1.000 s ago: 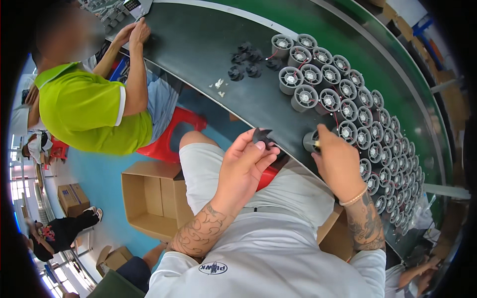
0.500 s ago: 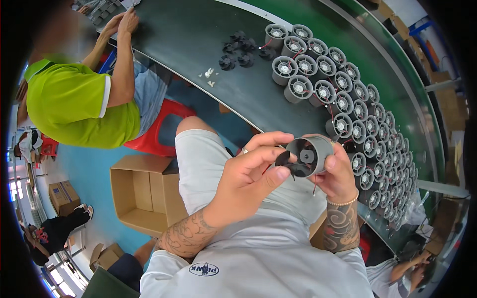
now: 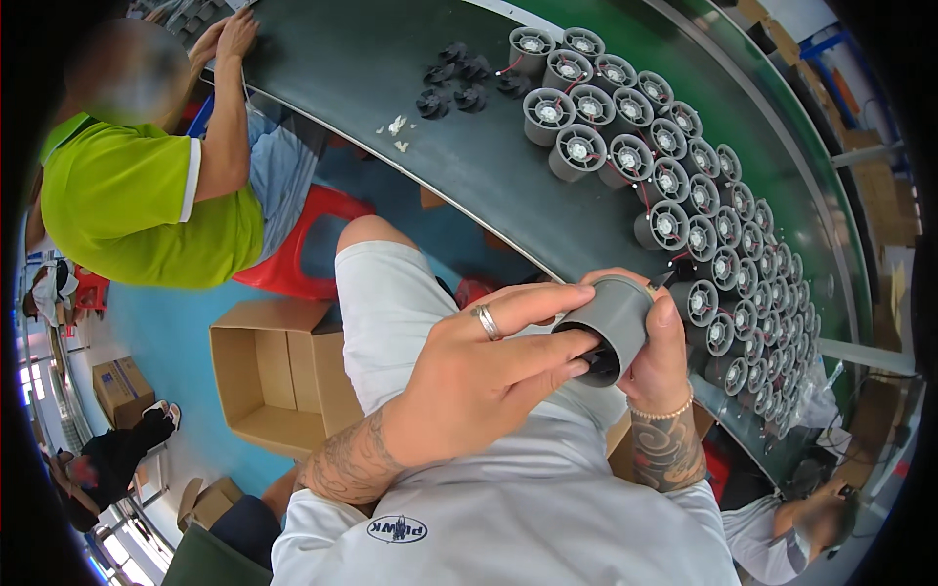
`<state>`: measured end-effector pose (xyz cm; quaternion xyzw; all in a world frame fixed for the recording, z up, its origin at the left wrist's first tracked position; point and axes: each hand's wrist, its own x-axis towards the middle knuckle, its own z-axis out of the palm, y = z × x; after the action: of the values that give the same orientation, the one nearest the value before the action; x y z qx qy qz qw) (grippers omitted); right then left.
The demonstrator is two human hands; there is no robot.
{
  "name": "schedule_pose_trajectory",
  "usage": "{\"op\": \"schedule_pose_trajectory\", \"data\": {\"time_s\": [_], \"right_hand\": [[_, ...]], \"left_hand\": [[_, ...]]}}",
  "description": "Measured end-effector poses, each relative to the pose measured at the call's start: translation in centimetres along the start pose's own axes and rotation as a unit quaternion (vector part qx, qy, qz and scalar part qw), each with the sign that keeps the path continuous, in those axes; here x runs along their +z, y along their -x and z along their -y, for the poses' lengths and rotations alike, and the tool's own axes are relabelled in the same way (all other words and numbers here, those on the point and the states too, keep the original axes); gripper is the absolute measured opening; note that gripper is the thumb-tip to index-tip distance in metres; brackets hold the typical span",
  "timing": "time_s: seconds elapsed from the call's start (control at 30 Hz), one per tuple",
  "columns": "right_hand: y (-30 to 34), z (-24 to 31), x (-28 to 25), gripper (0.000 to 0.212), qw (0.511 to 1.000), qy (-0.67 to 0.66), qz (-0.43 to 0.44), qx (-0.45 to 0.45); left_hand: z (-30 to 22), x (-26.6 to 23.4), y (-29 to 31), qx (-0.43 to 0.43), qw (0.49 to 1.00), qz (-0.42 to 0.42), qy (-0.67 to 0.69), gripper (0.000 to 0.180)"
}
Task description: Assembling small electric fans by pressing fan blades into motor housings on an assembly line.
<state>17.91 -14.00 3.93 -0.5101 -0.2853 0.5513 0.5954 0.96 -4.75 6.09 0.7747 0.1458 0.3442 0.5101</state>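
Observation:
My right hand (image 3: 660, 366) is wrapped round a grey cylindrical fan housing (image 3: 625, 311), held above my lap at the table's edge. The housing's open end is tilted toward my left hand (image 3: 469, 376). The thumb and fingers of that hand reach into the opening, closed on a black fan impeller (image 3: 604, 365). Most of the impeller is hidden by the housing wall and my fingers. On the table, several loose black impellers (image 3: 471, 98) lie in a group beside rows of similar grey fan housings (image 3: 578, 148) with white centres and red wires.
The dark green work table (image 3: 391, 59) runs across from upper left to lower right. Small white scraps (image 3: 396, 125) lie on it. A person in a lime shirt (image 3: 137, 205) sits at left on a red stool (image 3: 318, 244). An open cardboard box (image 3: 283, 381) stands on the floor.
The impeller has gone deeper into the housing, with my left fingers following it in. The housing has tilted, its opening turning downward to the left. The view has shifted slightly.

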Motion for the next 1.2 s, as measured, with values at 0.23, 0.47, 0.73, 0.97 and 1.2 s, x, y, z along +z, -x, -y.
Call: {"op": "schedule_pose_trajectory", "data": {"time_s": [0.23, 0.47, 0.73, 0.97, 1.2], "right_hand": [[0.0, 1.0, 1.2, 0.067, 0.999, -0.011, 0.014, -0.027], [0.8, 1.6, 0.8, 0.064, 0.999, 0.019, 0.01, -0.031], [1.8, 1.6, 0.1, 0.059, 0.998, 0.051, -0.015, -0.028], [2.4, 1.7, 0.1, 0.064, 0.995, 0.038, -0.085, -0.023], [2.7, 5.1, -3.1, 0.045, 0.978, 0.026, -0.001, 0.208]], "left_hand": [[-0.6, 0.2, 1.0, -0.072, 0.994, -0.039, 0.073, 0.017], [-0.4, 0.9, 1.3, -0.124, 0.977, -0.039, 0.168, 0.015], [-0.7, 1.7, 0.7, -0.185, 0.947, -0.007, 0.261, 0.017], [-0.7, 2.6, -0.6, -0.217, 0.941, 0.018, 0.26, 0.031], [-0.5, 2.3, -2.6, -0.097, 0.989, 0.096, 0.056, 0.033]]}}
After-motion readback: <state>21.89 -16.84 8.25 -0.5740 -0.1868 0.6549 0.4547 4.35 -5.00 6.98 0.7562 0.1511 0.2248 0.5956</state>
